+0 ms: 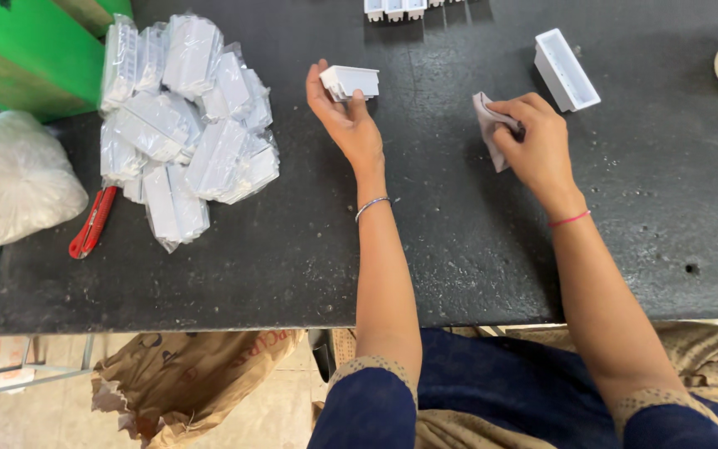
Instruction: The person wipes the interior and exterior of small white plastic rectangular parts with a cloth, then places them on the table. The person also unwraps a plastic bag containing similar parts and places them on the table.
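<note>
- We see our left hand point(344, 116) in the upper middle of the frame, palm turned up, fingers and thumb grasping a small white rectangular plastic housing point(350, 81) just above the dark speckled worktop point(459, 249).
- Our right hand point(533, 141) sits to the right of centre, clenched around a small crumpled grey cloth point(489, 126) that presses against the worktop.
- Just above and right of that hand lies a second white open-topped plastic box point(566, 70), tilted diagonally, apart from the fingers.
- In the upper left of the frame we see a heap of white plastic parts sealed in clear bags point(184, 125), well apart from both hands.
- A red-handled utility cutter point(93, 223) lies at the left, touching the lower edge of that heap.
- A green crate point(27, 50) fills the top left corner, with a bulging translucent white sack point(10, 179) below it.
- A row of small white parts point(396, 8) shows at the top edge.
- Below the worktop edge, at lower left, we see a crumpled brown paper sack point(193, 374).
</note>
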{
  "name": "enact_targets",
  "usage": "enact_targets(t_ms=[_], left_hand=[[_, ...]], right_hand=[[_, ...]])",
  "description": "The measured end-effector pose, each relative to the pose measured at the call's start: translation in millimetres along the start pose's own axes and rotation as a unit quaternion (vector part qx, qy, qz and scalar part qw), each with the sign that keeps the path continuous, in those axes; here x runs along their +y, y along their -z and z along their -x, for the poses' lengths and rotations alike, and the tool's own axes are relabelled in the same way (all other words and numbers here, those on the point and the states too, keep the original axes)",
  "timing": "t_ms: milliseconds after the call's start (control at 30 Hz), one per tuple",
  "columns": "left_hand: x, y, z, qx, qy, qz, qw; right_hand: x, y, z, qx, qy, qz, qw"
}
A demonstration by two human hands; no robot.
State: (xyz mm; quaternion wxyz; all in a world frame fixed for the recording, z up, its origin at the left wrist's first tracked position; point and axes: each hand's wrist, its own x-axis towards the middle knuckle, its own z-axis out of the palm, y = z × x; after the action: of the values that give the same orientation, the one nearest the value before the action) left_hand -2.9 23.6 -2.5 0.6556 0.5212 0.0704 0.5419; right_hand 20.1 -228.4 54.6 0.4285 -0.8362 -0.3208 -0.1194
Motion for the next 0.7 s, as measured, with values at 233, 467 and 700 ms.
enact_targets(t_ms=[233, 467, 700], left_hand=[[-0.7, -1.0, 8.3, 0.083, 0.055, -0.31, 0.945], [-10.3, -0.6, 2.4, 0.11, 0.059, -0.453, 0.882], [-34.6, -19.5, -58.0, 0.108, 0.032, -0.424, 0.899]], right_hand=[[-3.7, 1.4, -1.5, -0.009, -0.012, -0.007, 1.0], [-4.1, 2.6, -2.3, -0.006, -0.017, -0.023, 1.0], [-3.9, 3.8, -5.2, 0.004, -0.024, -0.033, 0.999]])
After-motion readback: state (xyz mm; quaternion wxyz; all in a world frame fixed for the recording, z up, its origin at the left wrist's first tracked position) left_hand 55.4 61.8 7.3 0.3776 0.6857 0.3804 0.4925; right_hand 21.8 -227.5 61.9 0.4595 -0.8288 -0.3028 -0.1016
